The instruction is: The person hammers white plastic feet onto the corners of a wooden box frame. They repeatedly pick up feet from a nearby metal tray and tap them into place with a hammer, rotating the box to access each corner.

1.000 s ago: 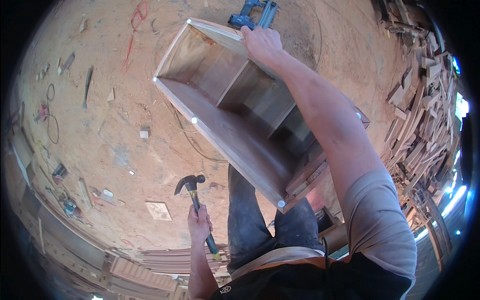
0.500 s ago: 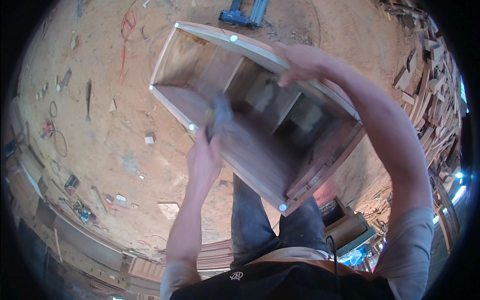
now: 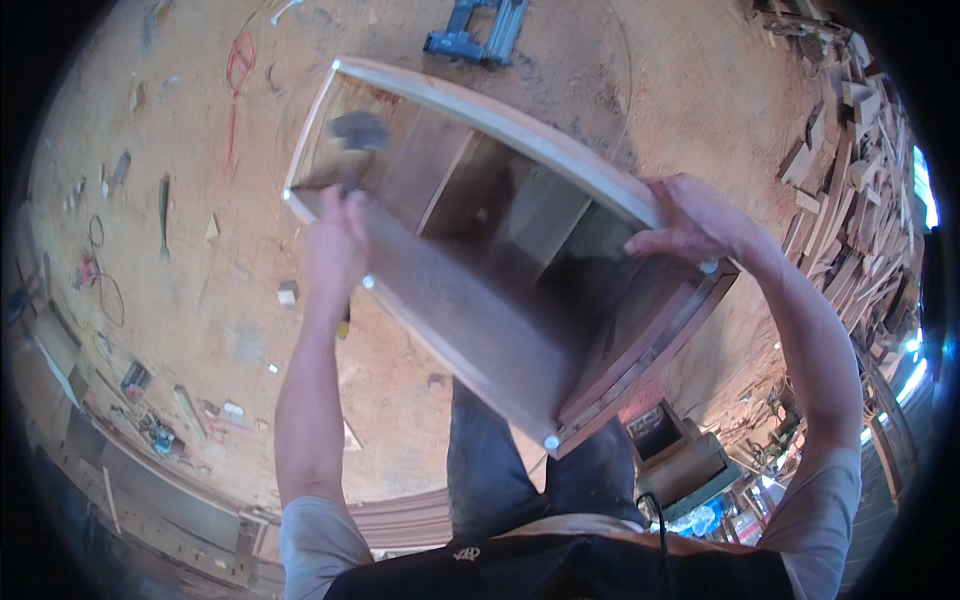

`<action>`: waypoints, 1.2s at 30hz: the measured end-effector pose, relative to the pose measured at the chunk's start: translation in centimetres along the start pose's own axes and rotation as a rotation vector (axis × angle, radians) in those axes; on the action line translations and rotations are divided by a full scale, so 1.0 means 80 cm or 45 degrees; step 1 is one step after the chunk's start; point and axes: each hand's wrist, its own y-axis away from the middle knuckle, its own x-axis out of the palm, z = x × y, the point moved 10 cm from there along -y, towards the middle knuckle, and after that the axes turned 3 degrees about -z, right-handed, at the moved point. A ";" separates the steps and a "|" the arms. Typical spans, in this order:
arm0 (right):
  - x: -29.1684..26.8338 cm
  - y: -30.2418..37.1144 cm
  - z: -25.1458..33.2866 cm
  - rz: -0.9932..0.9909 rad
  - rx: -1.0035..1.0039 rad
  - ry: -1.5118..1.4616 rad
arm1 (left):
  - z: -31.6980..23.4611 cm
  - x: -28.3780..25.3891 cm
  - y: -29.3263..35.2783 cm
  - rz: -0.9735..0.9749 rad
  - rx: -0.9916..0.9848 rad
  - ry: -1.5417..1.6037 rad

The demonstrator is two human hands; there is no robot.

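Observation:
A wooden cabinet carcass [image 3: 470, 310] lies tilted above my legs, its open side facing up and dividers inside. Small white round pads [image 3: 551, 442] sit along its rim. My left hand [image 3: 338, 225] is closed around a hammer, by the rim at the cabinet's left end. The hammer head [image 3: 360, 131] is blurred by motion over the left compartment, and the handle's end shows below the hand. At the far right, my right hand [image 3: 690, 222] grips the cabinet's rim, with the thumb on the inner side and the fingers over the outside.
A blue nail gun [image 3: 458, 42] lies on the dirt floor beyond the cabinet. Wood offcuts [image 3: 860, 200] are piled at the right. A red cord [image 3: 238, 70] and small wood scraps [image 3: 288, 293] lie to the left. A box-like container [image 3: 685, 465] stands by my right leg.
My left hand has carried the hammer left and away from me, toward the cabinet's left end. My right hand has slid right along the far rim. The cabinet has shifted slightly.

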 end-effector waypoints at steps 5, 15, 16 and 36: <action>-0.016 -0.004 0.026 -0.376 -0.141 0.393 | -0.066 0.019 0.119 0.481 0.015 0.295; -0.049 0.042 0.104 -0.869 -0.439 0.598 | 0.034 -0.050 0.329 0.298 -0.577 0.625; -0.056 0.070 0.112 -0.976 -0.513 0.370 | 0.049 -0.056 0.359 0.286 -0.643 0.616; 0.692 1.052 -0.434 -2.593 1.717 -1.022 | 0.088 -0.070 0.511 0.311 -0.874 0.138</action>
